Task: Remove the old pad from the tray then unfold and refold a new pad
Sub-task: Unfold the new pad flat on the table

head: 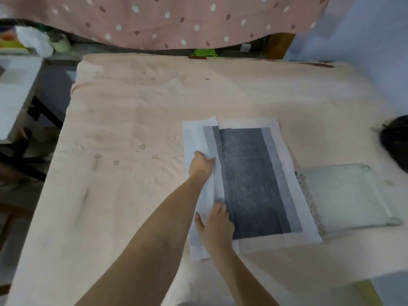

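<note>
Step in hand: refolding the new pad (249,180), judged from the left long flap already turned inward over its dark centre while the rest lies open.
Pad position: spread flat on the bed (136,111), toward the near right part, its long sides running from the near edge toward the far edge.
Fold state: the left flap lies doubled over the grey panel; the right white border is flat and unfolded.
Left hand (202,163): reaches across to the folded flap about halfway along it, fingers bent over the flap's edge; it seems to pinch or press that edge, though blur hides the fingertips.
Right hand (217,224): lies on the same flap nearer the near edge of the bed, fingers fairly straight and spread, pressing the fold down and gripping nothing.
Tray (344,195): a pale rectangular tray sits just beside the pad's right edge, toward the right edge of the bed; no pad shows in it, so the removal step looks done.
Dark bundle (395,142): a black bunched thing at the right edge of the bed, well apart from the hands; what it is cannot be told.
Next move calls for: running both hands along the crease to flatten it, then bringing the right long border inward to meet it, edges kept parallel so the fold stays even.
</note>
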Available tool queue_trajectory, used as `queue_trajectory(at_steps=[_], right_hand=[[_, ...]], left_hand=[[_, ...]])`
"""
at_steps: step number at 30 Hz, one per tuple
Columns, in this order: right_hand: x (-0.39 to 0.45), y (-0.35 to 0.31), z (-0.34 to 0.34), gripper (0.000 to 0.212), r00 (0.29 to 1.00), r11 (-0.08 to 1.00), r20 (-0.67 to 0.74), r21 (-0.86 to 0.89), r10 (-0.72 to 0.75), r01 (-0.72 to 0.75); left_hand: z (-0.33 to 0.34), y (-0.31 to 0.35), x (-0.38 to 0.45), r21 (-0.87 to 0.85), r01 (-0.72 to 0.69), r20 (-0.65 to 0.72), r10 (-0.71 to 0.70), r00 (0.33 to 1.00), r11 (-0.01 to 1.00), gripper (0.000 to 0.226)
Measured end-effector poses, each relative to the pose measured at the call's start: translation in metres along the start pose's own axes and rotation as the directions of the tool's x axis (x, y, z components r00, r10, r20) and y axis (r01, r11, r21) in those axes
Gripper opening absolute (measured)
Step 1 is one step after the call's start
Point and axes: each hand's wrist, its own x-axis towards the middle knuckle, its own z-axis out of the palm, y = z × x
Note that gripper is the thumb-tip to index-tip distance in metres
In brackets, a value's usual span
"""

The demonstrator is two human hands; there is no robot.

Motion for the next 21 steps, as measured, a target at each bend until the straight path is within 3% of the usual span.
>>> queue_trajectory(at_steps=[2,6,8,13,15,17,19,20,21], right_hand=[[0.006,-0.005,-0.003,0.068,1.000,1.000,0.004,-0.022,0.015,-0.014],[0.015,-0.009,-0.011,0.040,1.000,0.998,0.004,-0.064,-0.023,0.023],[0.017,-0.010,-0.017,0.039,1.000,0.999,-0.004,-0.029,-0.023,0.022],[0.014,-0.012,-0.032,0.037,0.998,0.998,-0.039,0.027,-0.051,0.052],[0.012,-0.021,-0.036,0.041,0.997,0.996,0.003,0.040,-0.074,0.073],[0.005,-0.037,-0.049,0.047,0.997,0.955,0.074,0.298,-0.009,-0.014],[-0.002,-0.052,-0.056,0.057,0.992,0.687,0.111,0.717,0.060,-0.122],[-0.004,-0.062,-0.060,0.054,0.987,0.577,0.136,0.801,0.080,-0.157],[-0.004,-0.068,-0.061,0.051,0.985,0.573,0.159,0.802,0.067,-0.169]], left_hand=[[0.001,0.003,0.000,-0.040,-0.037,-0.019,0.037,0.999,0.999,0.028],[-0.002,0.009,0.000,-0.020,-0.111,-0.082,0.109,0.991,0.994,0.022],[-0.005,0.012,0.001,-0.006,-0.106,-0.137,0.105,0.985,0.994,0.024],[-0.015,0.025,0.000,0.248,0.002,-0.348,0.087,0.933,0.969,0.028],[-0.023,0.029,-0.003,0.334,0.012,-0.371,0.120,0.921,0.942,0.021],[-0.032,0.030,-0.007,0.408,0.006,-0.370,0.159,0.915,0.913,0.017],[-0.045,0.029,-0.009,0.467,-0.002,-0.369,0.198,0.908,0.884,0.022],[-0.054,0.027,-0.010,0.481,-0.008,-0.365,0.208,0.908,0.877,0.023],[-0.065,0.025,-0.010,0.489,-0.012,-0.361,0.214,0.908,0.872,0.024]])
